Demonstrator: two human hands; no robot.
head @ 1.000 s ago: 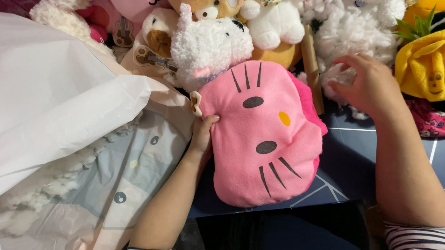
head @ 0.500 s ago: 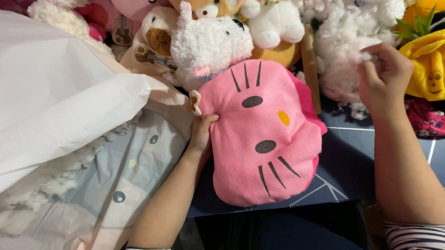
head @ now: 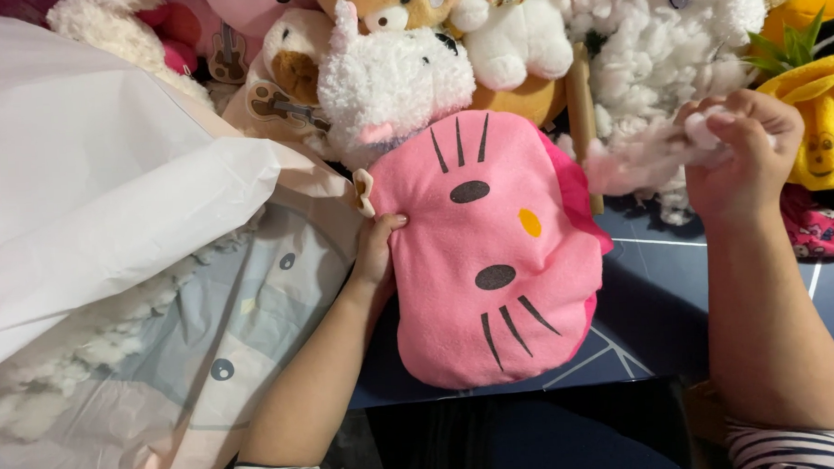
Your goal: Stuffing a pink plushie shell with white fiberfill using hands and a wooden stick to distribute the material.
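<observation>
Dark blue with thin pale lines, the worktop (head: 660, 318) shows only in a patch at lower right; nearly everything else on it is covered. Across the far side I see a crowd of plush toys: a fluffy white one (head: 389, 83) pressed against the top of the pink piece, a brown bear (head: 400, 4) behind it, another white toy (head: 512, 32) to its right, and a yellow toy with green leaves (head: 819, 109) at the right edge. A heap of loose white stuffing (head: 643, 79) sits between them. On the left, a big white plastic bag (head: 92, 181) spills over a pale printed fabric (head: 226, 334).

My left hand (head: 376, 250) rests against the left edge of the pink cat-face plush cover (head: 496, 250), thumb on top and fingers apparently tucked under the edge, though I can't see them clearly enough to be sure. The cover lies flat on the worktop in the middle of my view, face up and turned sideways, with whiskers, two dark eyes and a yellow nose showing.

My right hand (head: 738, 159) is raised near the stuffing heap, well apart from the cover, fingers closed round a tuft of white stuffing (head: 645, 157) that trails off leftward.
</observation>
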